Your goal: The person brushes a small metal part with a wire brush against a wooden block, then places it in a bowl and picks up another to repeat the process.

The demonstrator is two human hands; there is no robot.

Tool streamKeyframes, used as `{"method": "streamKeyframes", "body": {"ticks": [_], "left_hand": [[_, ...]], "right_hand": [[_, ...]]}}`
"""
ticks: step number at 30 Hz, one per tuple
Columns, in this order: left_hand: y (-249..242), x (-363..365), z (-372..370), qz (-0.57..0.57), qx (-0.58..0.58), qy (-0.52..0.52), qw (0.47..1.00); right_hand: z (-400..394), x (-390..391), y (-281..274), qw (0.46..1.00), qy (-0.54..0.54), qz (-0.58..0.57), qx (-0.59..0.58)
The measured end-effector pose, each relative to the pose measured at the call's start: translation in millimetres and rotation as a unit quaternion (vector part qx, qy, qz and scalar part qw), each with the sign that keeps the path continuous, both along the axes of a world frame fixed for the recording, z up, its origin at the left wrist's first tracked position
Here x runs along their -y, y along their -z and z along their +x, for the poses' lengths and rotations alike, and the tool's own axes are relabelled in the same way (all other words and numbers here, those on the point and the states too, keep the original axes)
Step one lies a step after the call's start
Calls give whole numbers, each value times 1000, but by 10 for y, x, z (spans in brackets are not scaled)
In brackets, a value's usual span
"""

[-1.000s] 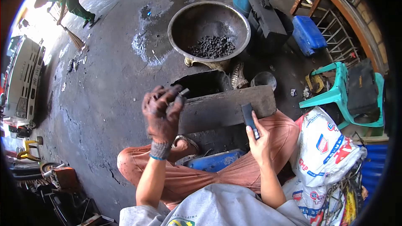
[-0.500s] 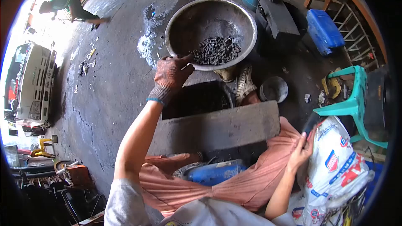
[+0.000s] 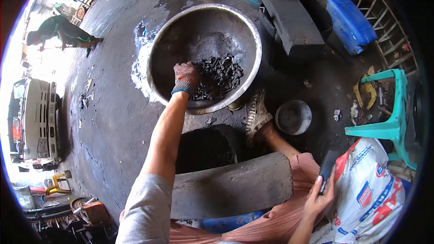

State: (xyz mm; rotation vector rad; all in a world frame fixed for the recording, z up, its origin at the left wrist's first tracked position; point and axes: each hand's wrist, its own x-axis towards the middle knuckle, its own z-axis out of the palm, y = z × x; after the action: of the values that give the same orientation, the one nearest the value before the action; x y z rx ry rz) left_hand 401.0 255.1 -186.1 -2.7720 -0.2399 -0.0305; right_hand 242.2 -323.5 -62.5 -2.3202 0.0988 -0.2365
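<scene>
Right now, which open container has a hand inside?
The wide basin with black chunks: the gloved left hand is in it; the small pail and dark tub have none.

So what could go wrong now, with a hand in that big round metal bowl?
The dark, flat, blade-like tool in the bare right hand is close to the pinkish trousers; if sharp, it might nick them. The gloved left hand is inside the wide round metal bowl; leaning on it could tip it, spilling the small black lumps.
</scene>
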Motion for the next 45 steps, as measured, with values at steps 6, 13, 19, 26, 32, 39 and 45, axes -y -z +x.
{"method": "streamKeyframes", "body": {"ticks": [6, 13, 19, 26, 32, 39, 45], "left_hand": [[126, -113, 80, -36, -25, -90, 995], [350, -93, 107, -50, -7, -110, 993], [-169, 90, -44, -278, -73, -230, 930], [-316, 212, 14, -308, -73, -270, 909], [-594, 159, -136, -316, 108, -314, 889], [-1826, 307, -1309, -219, 243, 9, 945], [-2759, 1356, -3327, -300, 182, 34, 936]], "right_hand": [[38, -72, -40, 999, -45, 1, 2], [44, -311, -271, 998, 3, 52, 38], [37, -374, -388, 999, 3, 24, 30], [42, -430, -368, 999, 0, 49, 22], [-17, -416, -416, 997, -19, 69, -20], [39, -30, 153, 990, -102, 78, 54], [26, 20, 302, 985, -126, 72, 96]]}}
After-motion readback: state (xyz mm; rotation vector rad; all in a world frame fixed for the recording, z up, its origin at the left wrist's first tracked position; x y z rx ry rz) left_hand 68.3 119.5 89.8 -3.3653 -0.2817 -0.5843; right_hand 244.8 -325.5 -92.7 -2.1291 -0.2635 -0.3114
